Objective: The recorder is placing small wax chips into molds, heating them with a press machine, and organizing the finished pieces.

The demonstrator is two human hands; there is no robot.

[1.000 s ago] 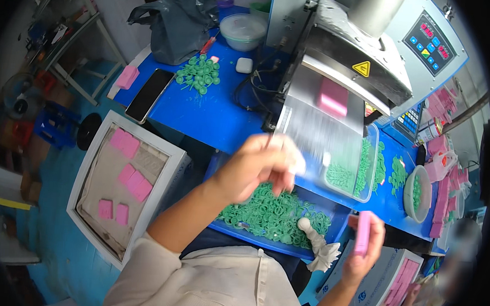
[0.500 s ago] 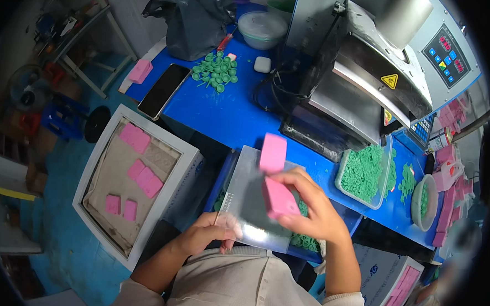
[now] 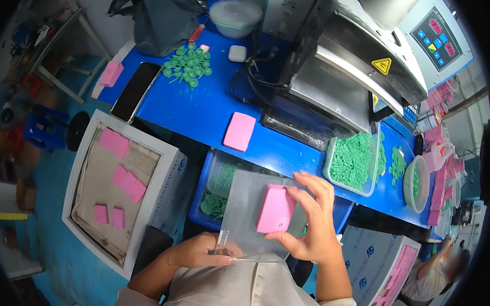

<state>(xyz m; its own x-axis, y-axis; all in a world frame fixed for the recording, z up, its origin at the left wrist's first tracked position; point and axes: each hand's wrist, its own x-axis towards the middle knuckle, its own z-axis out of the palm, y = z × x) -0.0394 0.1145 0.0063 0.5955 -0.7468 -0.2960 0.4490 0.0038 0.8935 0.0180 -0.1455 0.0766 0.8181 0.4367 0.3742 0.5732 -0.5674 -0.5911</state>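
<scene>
My left hand (image 3: 204,251), low in the middle, pinches the lower left corner of a clear flat plastic bag (image 3: 242,208). My right hand (image 3: 316,223) has its thumb and forefinger around a pink block (image 3: 276,209) with rounded corners, seen against the bag. Whether this block is inside the bag or in front of it, I cannot tell. Just beyond the bag, a second pink block (image 3: 239,131) lies on the blue table (image 3: 197,117). Under the bag, an open blue drawer (image 3: 200,200) holds green plastic pieces, partly hidden.
A framed white box (image 3: 141,225) with several pink blocks stands at left. On the table are a phone (image 3: 135,92), green spoon-like pieces (image 3: 188,64), a grey bag (image 3: 163,21), a metal machine (image 3: 331,91) and a tub of green pieces (image 3: 351,161). Another person (image 3: 432,273) is at far right.
The second pink block, earlier overlapping the bag's top edge, now lies on the table beyond it. The bag and my right hand's block have come lower and nearer to me. The view has shifted.
</scene>
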